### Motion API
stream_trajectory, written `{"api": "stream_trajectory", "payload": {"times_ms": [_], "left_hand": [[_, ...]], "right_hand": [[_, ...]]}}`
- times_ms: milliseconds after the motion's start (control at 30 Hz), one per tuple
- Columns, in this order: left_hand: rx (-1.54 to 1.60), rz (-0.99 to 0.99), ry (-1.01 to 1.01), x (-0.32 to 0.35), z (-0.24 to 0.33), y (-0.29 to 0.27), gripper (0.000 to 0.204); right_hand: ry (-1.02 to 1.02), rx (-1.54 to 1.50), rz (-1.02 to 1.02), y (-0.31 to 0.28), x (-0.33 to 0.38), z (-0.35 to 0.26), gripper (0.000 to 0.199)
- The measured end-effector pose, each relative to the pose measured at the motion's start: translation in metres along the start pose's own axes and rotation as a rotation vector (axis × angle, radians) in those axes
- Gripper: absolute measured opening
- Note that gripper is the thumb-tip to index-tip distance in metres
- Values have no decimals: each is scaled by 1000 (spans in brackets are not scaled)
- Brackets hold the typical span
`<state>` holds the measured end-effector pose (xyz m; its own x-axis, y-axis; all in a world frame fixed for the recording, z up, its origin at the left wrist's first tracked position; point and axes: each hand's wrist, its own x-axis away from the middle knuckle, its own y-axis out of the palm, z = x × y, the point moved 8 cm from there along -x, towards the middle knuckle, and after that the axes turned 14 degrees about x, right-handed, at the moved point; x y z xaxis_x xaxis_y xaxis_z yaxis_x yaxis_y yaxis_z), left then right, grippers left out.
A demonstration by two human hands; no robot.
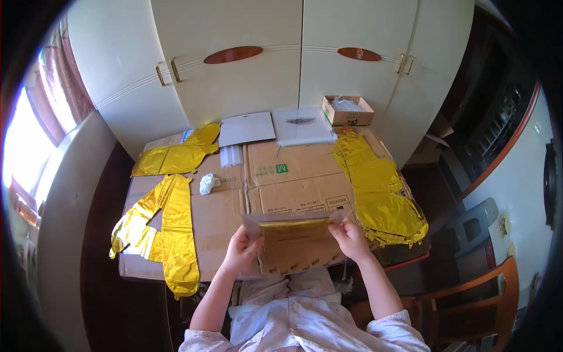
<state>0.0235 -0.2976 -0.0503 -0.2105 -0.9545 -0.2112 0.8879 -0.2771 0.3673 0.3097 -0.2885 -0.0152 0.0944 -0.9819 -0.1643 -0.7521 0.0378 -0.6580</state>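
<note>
My left hand [243, 246] pinches one upper corner of a clear plastic bag [299, 239], and my right hand [350, 237] pinches the other. The bag is stretched between them above the table's near edge, with a gold strip showing near its top. Flat gold foil balloons lie around: one shaped like a four [177, 217] on the left, another foil balloon [173, 159] behind it, and a long foil balloon [375, 188] on the right. A crumpled white wad [207, 183] sits left of centre.
Flattened cardboard [293, 161] covers the table. At its back are a pale flat sheet [247, 129], a stack of clear bags [305, 128], white straws [231, 155] and a small cardboard box [352, 118]. A wooden chair [504, 293] stands at right; cabinets [234, 23] rise behind.
</note>
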Motion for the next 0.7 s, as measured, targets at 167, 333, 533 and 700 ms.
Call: {"api": "stream_trajectory", "payload": {"times_ms": [167,333,533,700], "left_hand": [[6,62,-102,0,4,8,29],[-57,175,-155,-1,6,8,47],[-1121,217,82,3,34,26,63],[-1286,-53,246,-7,23,81,54]], "right_hand": [[11,-281,-24,15,-4,21,28],[138,-355,-214,21,3,26,26],[-48,589,176,-1,6,2,27],[-299,739,229,27,10,-42,33]]}}
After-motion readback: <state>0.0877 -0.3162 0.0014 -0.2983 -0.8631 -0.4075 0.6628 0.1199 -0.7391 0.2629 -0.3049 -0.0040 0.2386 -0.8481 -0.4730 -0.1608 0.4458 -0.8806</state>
